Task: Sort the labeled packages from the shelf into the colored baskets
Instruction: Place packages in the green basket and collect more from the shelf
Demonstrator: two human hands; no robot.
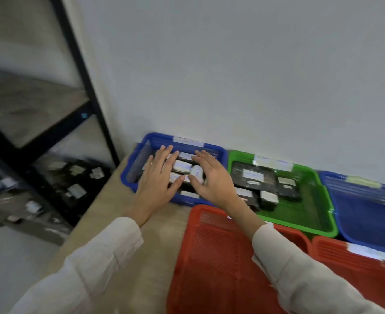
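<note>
A blue basket [128, 172] stands on the table against the wall and holds several dark packages with white labels [182, 166]. My left hand [158, 177] hovers over the basket's left side with fingers spread, holding nothing. My right hand [212, 177] is over its right side, fingers apart, close to a small white-labeled package [197, 172]. To the right, a green basket [311, 214] holds several more labeled dark packages [252, 175]. The black shelf [85, 87] at the left has more labeled packages [76, 191] on a low level, blurred.
An empty red basket [212, 257] sits in front, under my right forearm. A second red basket [357, 268] and a second blue basket [368, 211] stand at the right. The wooden table edge [92, 211] runs diagonally beside the shelf. A white wall rises behind the baskets.
</note>
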